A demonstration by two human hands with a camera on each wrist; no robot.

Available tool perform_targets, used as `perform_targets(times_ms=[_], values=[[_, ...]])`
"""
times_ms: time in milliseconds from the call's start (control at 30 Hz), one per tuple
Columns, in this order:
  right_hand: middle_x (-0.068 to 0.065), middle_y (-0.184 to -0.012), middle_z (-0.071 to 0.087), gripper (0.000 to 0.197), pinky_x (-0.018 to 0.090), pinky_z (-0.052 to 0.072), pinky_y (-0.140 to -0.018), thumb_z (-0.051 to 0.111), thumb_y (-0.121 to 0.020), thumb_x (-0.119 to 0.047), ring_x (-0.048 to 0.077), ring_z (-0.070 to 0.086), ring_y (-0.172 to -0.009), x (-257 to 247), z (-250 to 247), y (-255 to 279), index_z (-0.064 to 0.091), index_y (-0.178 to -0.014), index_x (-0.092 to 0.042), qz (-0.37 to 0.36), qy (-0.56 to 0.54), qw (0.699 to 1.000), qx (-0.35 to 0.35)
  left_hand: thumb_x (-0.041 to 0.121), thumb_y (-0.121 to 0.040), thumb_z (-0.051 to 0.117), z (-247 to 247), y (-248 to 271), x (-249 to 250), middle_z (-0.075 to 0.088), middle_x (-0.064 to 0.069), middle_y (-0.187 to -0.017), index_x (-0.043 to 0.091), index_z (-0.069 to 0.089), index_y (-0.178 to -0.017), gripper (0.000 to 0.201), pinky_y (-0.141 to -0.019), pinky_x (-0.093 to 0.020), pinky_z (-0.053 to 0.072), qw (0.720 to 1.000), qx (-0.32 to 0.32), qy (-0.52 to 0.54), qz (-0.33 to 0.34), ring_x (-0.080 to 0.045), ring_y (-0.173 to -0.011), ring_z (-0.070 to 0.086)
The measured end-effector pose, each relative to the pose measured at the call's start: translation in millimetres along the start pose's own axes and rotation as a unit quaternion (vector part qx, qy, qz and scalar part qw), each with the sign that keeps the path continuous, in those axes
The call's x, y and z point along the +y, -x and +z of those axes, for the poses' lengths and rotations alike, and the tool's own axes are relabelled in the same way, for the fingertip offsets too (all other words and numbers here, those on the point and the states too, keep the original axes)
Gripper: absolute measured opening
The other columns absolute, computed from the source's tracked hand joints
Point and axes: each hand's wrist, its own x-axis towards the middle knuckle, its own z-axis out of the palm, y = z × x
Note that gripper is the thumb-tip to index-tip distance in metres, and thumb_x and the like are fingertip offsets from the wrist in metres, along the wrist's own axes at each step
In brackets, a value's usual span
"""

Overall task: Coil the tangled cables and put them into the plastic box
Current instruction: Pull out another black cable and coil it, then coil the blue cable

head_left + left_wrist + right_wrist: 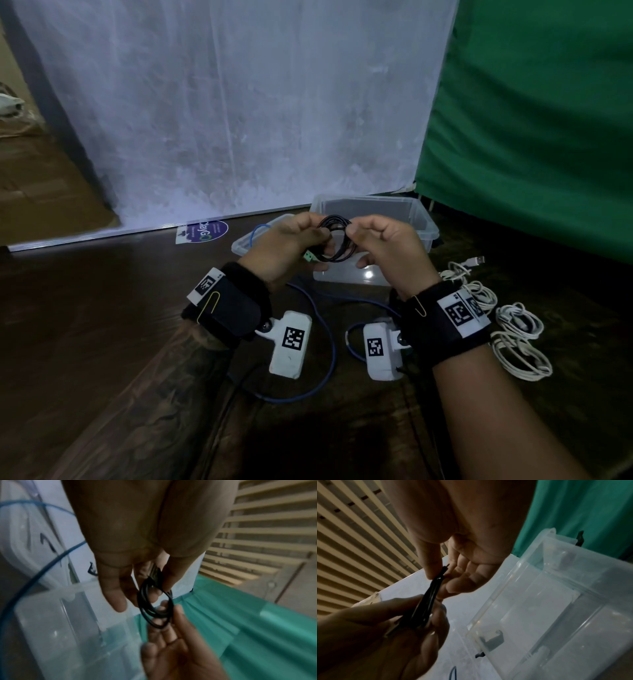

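A thin black cable [337, 240] is wound into a small coil and held up between both hands, just in front of the clear plastic box [428, 222]. My left hand [291, 246] pinches the coil's left side, and a small green connector [310, 257] sticks out below its fingers. My right hand [383, 246] pinches the coil's right side between thumb and forefinger. The left wrist view shows the black coil [154, 605] between my left hand [137, 574] and the right hand's fingertips [171, 626]. The right wrist view shows the black coil [428, 601] edge-on, pinched by my right hand [447, 574].
A long blue cable [329, 342] loops across the dark wooden floor under my wrists. Coiled white cables [513, 329] lie at the right. The box's lid [246, 243] lies left of the box. White sheeting [239, 102] and green cloth [531, 120] stand behind.
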Motion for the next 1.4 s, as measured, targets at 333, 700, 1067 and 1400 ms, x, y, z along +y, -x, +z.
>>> perform_targets(times_ms=[333,700,1067,1400], values=[[0.003,-0.072,0.071,0.011,0.016,0.044,-0.048,0.069,-0.091,-0.007,0.006,0.066,-0.061,-9,-54,23,0.069,-0.1,-0.013,0.033,0.126,0.99,-0.06,0.019,-0.091,0.066,31,3,-10,0.07,-0.008,-0.076,0.002,0.071,-0.083,0.019,-0.053,-0.023,0.048,0.975,-0.026,-0.215,0.051,-0.013,-0.067,0.059],[-0.001,-0.066,0.067,0.016,0.021,0.048,-0.047,0.067,-0.089,0.001,0.006,0.063,-0.054,-2,-112,57,0.068,-0.104,-0.006,0.083,0.204,0.973,-0.073,0.044,-0.097,0.051,78,-6,-21,0.066,-0.006,-0.081,0.011,0.067,-0.085,0.038,-0.061,-0.031,0.046,0.961,-0.101,-0.247,-0.069,-0.01,-0.059,0.061],[0.003,-0.076,0.069,0.013,0.028,0.053,-0.064,0.07,-0.087,0.0,0.016,0.062,-0.065,6,-109,59,0.068,-0.095,-0.009,0.158,0.287,0.938,-0.116,0.018,-0.091,0.063,71,-2,-36,0.057,-0.005,-0.097,0.007,0.065,-0.11,0.022,-0.074,-0.025,0.051,0.732,-0.196,-0.62,-0.202,-0.02,-0.086,0.056],[-0.004,-0.086,0.064,0.016,0.033,0.054,-0.087,0.075,-0.083,-0.012,0.018,0.063,-0.088,21,-73,49,0.066,-0.082,-0.025,0.16,0.442,0.86,-0.197,0.003,-0.085,0.056,-29,8,49,0.07,-0.021,-0.085,0.011,0.059,-0.076,0.012,-0.058,-0.037,0.055,0.837,0.031,-0.534,-0.115,-0.027,-0.064,0.058]])
